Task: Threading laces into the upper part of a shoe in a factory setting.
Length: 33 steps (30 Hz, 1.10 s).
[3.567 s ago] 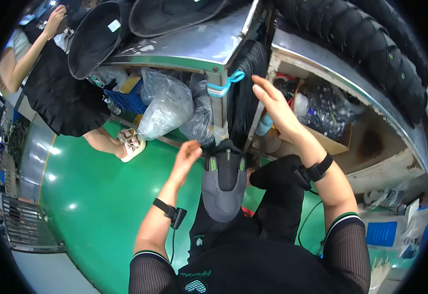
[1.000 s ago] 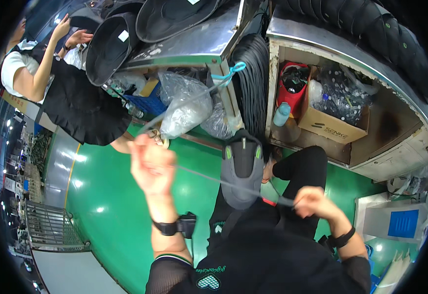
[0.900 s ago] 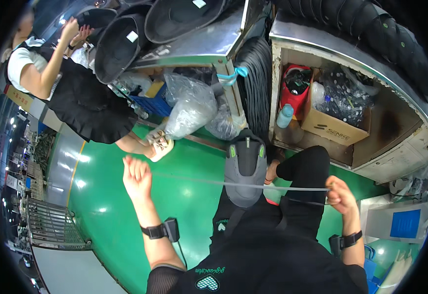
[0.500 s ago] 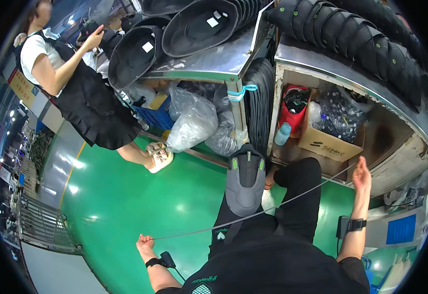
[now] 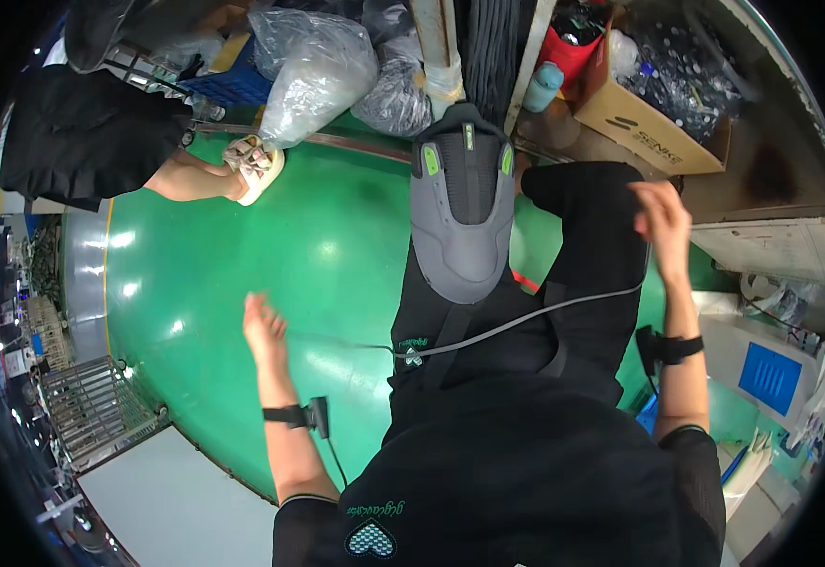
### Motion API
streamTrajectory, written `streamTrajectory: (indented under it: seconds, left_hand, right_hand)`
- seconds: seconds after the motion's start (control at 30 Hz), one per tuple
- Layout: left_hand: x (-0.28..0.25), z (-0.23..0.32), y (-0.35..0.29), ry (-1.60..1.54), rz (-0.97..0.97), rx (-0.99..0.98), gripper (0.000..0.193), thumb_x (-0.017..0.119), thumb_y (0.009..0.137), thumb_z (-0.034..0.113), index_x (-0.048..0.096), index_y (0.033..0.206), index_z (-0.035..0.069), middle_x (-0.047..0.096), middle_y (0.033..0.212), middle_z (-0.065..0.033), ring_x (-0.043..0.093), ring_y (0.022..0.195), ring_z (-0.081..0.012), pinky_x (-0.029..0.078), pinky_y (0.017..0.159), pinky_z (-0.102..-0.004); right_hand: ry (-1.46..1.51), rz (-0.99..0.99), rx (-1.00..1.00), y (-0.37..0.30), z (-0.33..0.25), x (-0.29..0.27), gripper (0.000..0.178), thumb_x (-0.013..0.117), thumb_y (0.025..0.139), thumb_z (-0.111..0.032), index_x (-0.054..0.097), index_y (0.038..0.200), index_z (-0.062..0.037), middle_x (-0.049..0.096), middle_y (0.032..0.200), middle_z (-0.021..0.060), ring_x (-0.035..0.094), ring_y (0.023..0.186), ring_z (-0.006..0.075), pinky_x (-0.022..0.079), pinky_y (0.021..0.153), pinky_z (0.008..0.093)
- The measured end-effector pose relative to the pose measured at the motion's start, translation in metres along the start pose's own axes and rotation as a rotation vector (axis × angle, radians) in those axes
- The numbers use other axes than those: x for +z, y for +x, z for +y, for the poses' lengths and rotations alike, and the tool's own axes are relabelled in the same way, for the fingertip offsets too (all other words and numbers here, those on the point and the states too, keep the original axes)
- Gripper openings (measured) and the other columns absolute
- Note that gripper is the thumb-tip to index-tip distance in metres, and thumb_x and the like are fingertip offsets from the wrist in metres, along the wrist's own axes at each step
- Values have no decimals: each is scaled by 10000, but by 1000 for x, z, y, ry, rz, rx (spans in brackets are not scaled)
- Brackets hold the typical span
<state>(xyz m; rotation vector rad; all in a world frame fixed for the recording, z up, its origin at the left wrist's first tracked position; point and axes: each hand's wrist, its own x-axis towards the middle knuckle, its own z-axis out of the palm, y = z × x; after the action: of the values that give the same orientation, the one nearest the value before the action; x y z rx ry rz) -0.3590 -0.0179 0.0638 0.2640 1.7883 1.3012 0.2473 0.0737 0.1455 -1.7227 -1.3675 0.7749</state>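
A grey shoe (image 5: 462, 236) with green side patches and a black tongue rests over my thigh, toe toward me. Across my lap sags a thin grey shoelace (image 5: 516, 324). Its left stretch is smeared by motion and runs toward my left hand (image 5: 266, 329), which is closed, its fingers curled around the lace end. My right hand (image 5: 663, 222) is raised beside my right knee. The lace bends up toward its fingers, which look pinched on it, though blur softens the grip. Both hands are apart from the shoe.
Ahead, a cabinet holds an open cardboard box (image 5: 653, 137) with bagged small parts, a red container (image 5: 568, 52) and a blue bottle (image 5: 543, 87). Filled plastic bags (image 5: 318, 80) lie left of it. Another person's leg (image 5: 190, 178) stands at left on the green floor (image 5: 195, 260).
The lace was stretched taut between my hands and now hangs slack. My right hand has moved slightly inward. The whole view has tilted down toward my lap.
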Motion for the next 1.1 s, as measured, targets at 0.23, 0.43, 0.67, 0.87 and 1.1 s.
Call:
streamTrajectory:
  seconds: [0.23, 0.43, 0.67, 0.87, 1.1]
  left_hand:
    - [217, 5, -134, 855, -579, 722, 384, 644, 906, 287, 540, 1154, 13, 589, 903, -141, 587, 829, -343, 475, 782, -429]
    - [240, 21, -150, 951, -439, 1373, 546, 752, 803, 250, 504, 1207, -20, 566, 1051, -194, 580, 922, -345, 477, 785, -398]
    - [299, 52, -115, 1262, -316, 1244, 470, 735, 789, 364, 566, 1133, 91, 633, 685, -88, 652, 634, -250, 472, 524, -367]
    - [331, 66, -97, 1216, -187, 1577, 280, 732, 790, 332, 685, 916, 87, 646, 771, -68, 612, 766, -259, 474, 712, -387]
    - [338, 69, -62, 1061, -412, 1309, 139, 705, 812, 222, 701, 882, 102, 649, 811, -57, 602, 805, -275, 470, 719, -392]
  right_hand:
    - [264, -462, 32, -39, -53, 110, 174, 535, 975, -77, 670, 1076, -35, 580, 675, 12, 538, 546, 54, 414, 483, 223]
    - [634, -510, 362, -49, -51, 110, 279, 522, 971, -42, 527, 1241, 27, 612, 751, 53, 645, 674, 116, 483, 533, 219]
    - [521, -552, 365, -22, -43, 124, 117, 583, 956, -86, 595, 997, 23, 671, 805, 80, 643, 590, 110, 457, 472, 204]
    - [372, -469, 195, -23, -35, 136, 128, 633, 928, -123, 648, 880, -6, 631, 644, 23, 568, 533, 62, 429, 485, 239]
    - [99, -393, -65, -29, -30, 140, 117, 655, 890, -125, 649, 843, -18, 556, 524, 78, 559, 481, 119, 410, 482, 279]
